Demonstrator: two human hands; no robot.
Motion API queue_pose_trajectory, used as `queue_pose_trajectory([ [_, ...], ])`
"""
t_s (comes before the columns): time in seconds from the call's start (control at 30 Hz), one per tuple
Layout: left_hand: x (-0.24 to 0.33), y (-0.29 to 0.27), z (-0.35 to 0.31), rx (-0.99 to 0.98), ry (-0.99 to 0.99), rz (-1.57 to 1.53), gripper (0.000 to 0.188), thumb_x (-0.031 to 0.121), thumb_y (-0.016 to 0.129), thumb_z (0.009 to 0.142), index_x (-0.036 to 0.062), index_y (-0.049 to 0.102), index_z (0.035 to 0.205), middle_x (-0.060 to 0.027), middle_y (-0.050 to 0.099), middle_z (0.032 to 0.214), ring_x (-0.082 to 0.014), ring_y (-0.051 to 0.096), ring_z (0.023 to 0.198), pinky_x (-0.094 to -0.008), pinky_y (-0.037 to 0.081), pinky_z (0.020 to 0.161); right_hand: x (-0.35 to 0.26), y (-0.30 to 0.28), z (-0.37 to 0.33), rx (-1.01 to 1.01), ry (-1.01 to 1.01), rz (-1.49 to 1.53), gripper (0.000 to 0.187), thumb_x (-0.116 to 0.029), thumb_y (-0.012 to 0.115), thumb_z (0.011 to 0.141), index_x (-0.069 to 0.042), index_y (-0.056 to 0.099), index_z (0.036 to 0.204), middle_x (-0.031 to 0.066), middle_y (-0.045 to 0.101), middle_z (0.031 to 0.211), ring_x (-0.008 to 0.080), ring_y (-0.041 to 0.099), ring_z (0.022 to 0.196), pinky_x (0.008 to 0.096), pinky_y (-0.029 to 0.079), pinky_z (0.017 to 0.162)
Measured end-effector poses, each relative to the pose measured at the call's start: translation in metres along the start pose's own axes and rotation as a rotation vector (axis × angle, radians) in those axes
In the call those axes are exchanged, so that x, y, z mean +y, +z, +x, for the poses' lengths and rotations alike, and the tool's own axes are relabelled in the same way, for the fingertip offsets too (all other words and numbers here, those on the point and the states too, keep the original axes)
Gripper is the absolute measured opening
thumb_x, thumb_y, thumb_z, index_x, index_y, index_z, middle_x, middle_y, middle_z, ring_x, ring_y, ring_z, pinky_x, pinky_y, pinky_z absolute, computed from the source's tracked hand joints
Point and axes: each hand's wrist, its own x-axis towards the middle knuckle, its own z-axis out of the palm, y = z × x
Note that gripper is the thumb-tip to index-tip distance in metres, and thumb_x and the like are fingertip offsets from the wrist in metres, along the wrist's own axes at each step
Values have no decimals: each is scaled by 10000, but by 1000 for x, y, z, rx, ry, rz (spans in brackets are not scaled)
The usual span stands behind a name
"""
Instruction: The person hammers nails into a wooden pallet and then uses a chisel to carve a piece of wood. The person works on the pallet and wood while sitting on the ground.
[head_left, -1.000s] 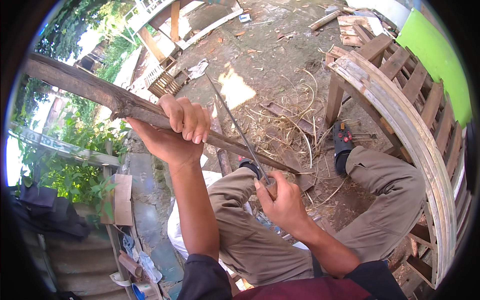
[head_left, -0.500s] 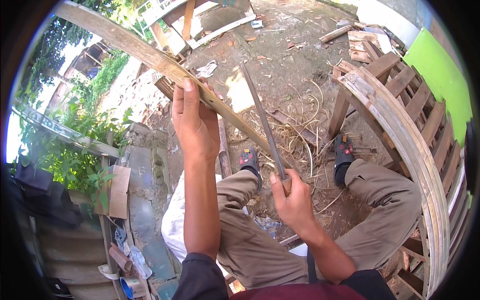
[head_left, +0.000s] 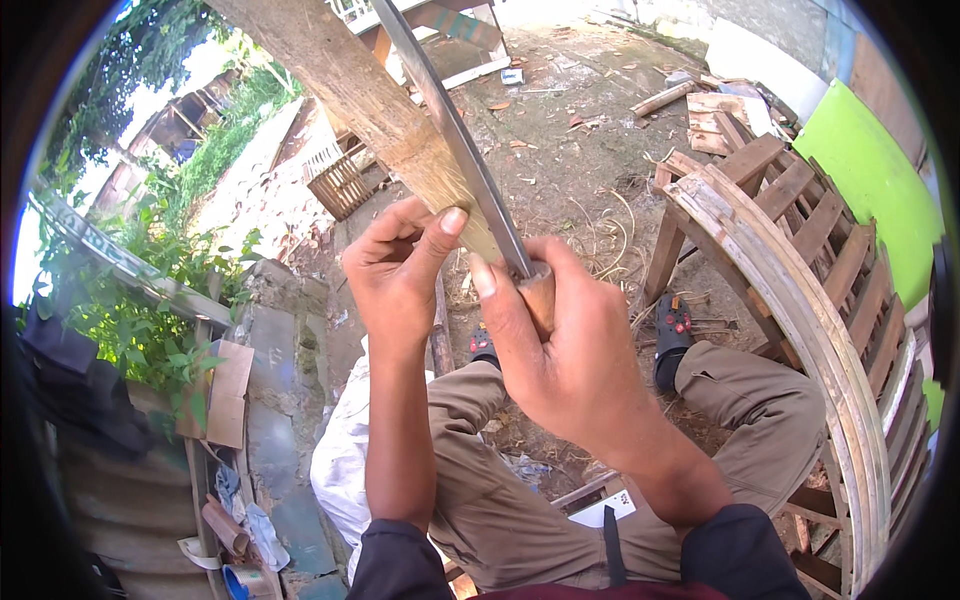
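Note:
A long bamboo slat (head_left: 345,80) slants from the upper left down toward my hands, its pale near end closest to me. My left hand (head_left: 395,270) pinches that near part between thumb and fingers. In my right hand (head_left: 575,345) is a long knife (head_left: 455,130), gripped by its wooden handle. The dark narrow blade points up and away, lying along the slat's right side. Both hands are close together above my lap, and my right thumb is by the slat's near end. The slat's far end runs out of the picture.
A curved wooden rack of slats (head_left: 800,270) stands close on my right, with a green panel (head_left: 880,185) behind. A low block wall (head_left: 280,380) is on my left. Cut strips (head_left: 610,235) litter the ground, and a slatted crate (head_left: 338,188) sits farther off.
The slat has been drawn nearer, with my left hand now by its near end. My right hand has risen toward the left one, bringing the knife blade up alongside the slat.

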Motion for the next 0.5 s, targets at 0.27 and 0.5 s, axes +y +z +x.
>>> queue_pose_trajectory([
  [0.27,-11,-4,6,152,-5,114,250,79,768,907,-78,734,1100,-57,726,916,-85,626,794,-223,503,705,55,-11,-30,-130,361,-161,352,-243,627,982,105,578,997,177,626,594,336,683,576,415,495,540],
  [0.5,-17,-6,14,180,-9,158,300,119,732,937,-60,706,1176,-90,738,1010,-115,661,858,-250,514,711,234,-34,-137,-119,755,-486,442,-356,581,986,83,627,952,262,657,732,435,671,736,512,503,696],
])
